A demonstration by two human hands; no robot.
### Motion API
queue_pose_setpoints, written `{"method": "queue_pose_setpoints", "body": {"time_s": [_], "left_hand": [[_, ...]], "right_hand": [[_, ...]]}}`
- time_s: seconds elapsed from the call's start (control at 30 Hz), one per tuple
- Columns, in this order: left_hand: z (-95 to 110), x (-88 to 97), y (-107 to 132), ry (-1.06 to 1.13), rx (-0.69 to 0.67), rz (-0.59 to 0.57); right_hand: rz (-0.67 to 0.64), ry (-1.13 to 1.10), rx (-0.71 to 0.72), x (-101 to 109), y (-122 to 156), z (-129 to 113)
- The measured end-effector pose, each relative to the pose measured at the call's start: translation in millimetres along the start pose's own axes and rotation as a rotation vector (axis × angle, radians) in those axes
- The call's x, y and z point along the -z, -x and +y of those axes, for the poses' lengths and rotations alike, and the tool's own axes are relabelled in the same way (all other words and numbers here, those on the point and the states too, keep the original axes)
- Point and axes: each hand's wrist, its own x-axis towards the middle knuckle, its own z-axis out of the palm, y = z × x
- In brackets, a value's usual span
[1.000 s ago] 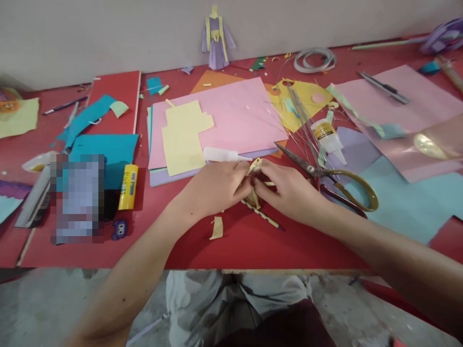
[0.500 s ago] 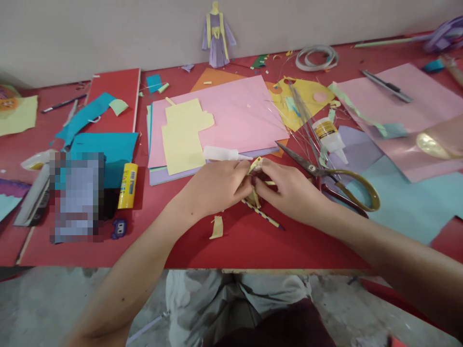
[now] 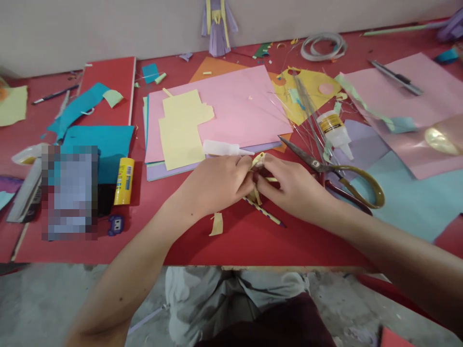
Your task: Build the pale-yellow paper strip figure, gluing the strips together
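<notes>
A yellow strip is pinched between both closed grips, left hand and right hand touching; its long axis runs near-to-far over the counter.

Bright papers on a red surface
The little strip is pale yellow. The pencil has purple and yellow stripes. The big sheet is pink, the glue stick yellow, the paper doll purple and yellow.
</notes>
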Motion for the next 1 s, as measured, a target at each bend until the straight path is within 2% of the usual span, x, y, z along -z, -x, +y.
{"method": "queue_pose_setpoints", "body": {"time_s": [0.6, 0.87, 1.0], "left_hand": [[-0.4, 0.7, 0.2, -0.003, -0.001, 0.002], [-2.2, 0.1, -0.5, -0.049, -0.024, 0.007], [-4.1, -3.3, -0.3, -0.060, -0.047, 0.051]], "right_hand": [[0.002, 0.039, 0.018, -0.9, -0.4, 0.7], [-0.010, -0.072, -0.021, 0.2, -0.9, -1.4], [0.004, -0.103, -0.021, -0.2, 0.1, -1.8]]}}
